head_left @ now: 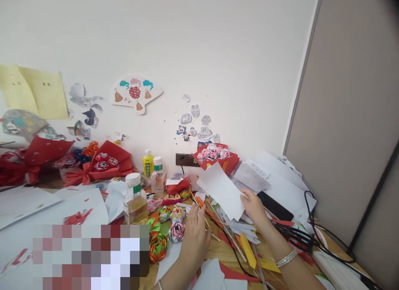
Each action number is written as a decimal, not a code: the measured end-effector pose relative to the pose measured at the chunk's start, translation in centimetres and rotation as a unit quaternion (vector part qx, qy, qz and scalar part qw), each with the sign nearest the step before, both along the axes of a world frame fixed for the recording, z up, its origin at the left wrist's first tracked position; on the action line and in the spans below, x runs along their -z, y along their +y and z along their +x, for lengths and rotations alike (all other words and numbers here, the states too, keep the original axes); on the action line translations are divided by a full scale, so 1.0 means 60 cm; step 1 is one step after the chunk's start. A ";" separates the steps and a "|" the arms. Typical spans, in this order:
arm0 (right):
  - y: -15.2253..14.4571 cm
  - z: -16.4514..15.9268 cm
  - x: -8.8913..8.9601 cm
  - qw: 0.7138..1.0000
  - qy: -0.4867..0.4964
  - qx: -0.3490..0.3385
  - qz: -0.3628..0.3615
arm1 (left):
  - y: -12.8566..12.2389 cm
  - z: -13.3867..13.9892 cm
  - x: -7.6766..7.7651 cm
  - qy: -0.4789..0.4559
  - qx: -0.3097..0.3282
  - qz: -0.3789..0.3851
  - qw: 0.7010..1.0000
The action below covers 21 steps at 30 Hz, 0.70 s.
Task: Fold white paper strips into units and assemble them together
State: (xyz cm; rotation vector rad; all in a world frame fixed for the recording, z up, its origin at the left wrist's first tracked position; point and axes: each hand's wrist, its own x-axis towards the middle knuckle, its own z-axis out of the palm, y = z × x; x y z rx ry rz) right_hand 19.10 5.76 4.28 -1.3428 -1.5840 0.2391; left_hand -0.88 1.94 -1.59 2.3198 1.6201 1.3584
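Observation:
My right hand [254,206] pinches the lower right edge of a blank white sheet of paper [220,188], which is tilted above the clutter. Lower and to the left, my left hand [195,231] rests over thin wooden sticks and paper scraps, its fingers stretched out. An orange paper strip [201,202] lies by its fingertips; whether they touch it I cannot tell. Just left of this hand are folded paper flowers: a pink and white one [177,231] and an orange and green one [158,247]. Yellow paper pieces [247,250] lie below the right hand.
Two clear bottles with white caps, the nearer one [136,202] holding yellowish liquid, stand left of the hands. A red-wrapped bouquet [215,154] leans at the wall. A black phone [274,206] and coiled black cables [296,236] lie right. White sheets [84,202] cover the left side.

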 end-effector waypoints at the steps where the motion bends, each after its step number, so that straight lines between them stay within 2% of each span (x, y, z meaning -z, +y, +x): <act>1: -0.005 0.004 0.013 0.998 0.053 -0.031 -0.024 | 0.000 0.002 -0.001 -0.035 0.025 -0.030 0.999; 3: -0.019 0.001 0.040 0.985 0.136 -0.085 -0.061 | 0.001 0.007 -0.004 -0.128 0.094 -0.121 0.980; 6: -0.045 -0.024 0.071 0.966 0.202 -0.138 -0.084 | 0.006 0.013 -0.004 -0.317 0.177 -0.248 0.898; 7: -0.054 -0.034 0.076 0.961 0.209 -0.156 -0.094 | 0.009 0.014 -0.003 -0.379 0.182 -0.256 0.870; 9: -0.069 -0.050 0.079 0.952 0.199 -0.197 -0.122 | 0.014 0.011 0.000 -0.472 0.163 -0.236 0.833; 13: -0.079 -0.063 0.075 0.951 0.145 -0.243 -0.122 | 0.021 0.002 0.001 -0.529 0.130 -0.250 0.800; 18: -0.077 -0.064 0.084 0.934 0.228 -0.228 -0.157 | 0.015 0.003 -0.007 -0.563 0.141 -0.277 0.766; 21: -0.076 -0.066 0.093 0.918 0.273 -0.238 -0.163 | 0.011 0.003 -0.013 -0.573 0.150 -0.258 0.763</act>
